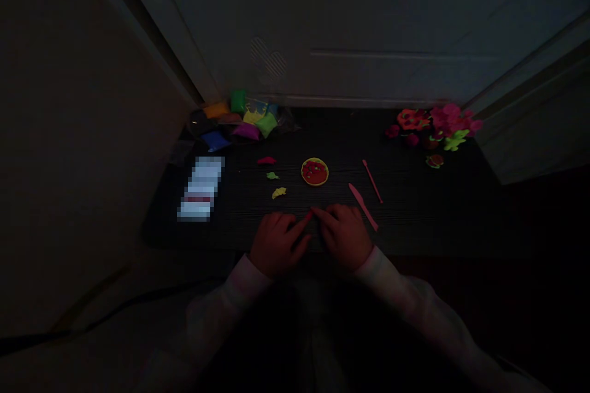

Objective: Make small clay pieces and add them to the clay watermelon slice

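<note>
The scene is very dark. My left hand [278,241] and my right hand [345,232] rest close together at the near edge of a dark mat [415,209]. Their fingertips meet and pinch a small red piece of clay [308,216]. Just beyond them lies a round yellow clay disc with a red top [314,172]. A pink plastic knife [364,207] lies right beside my right hand, and a thin pink stick tool [372,181] lies a little farther off.
Small clay bits lie left of the disc: pink [266,161], green [272,176], yellow [279,193]. Several coloured clay bags [239,120] are piled at the back left. Finished clay flowers [437,126] sit at the back right. A blurred card [201,188] lies left. A door stands behind.
</note>
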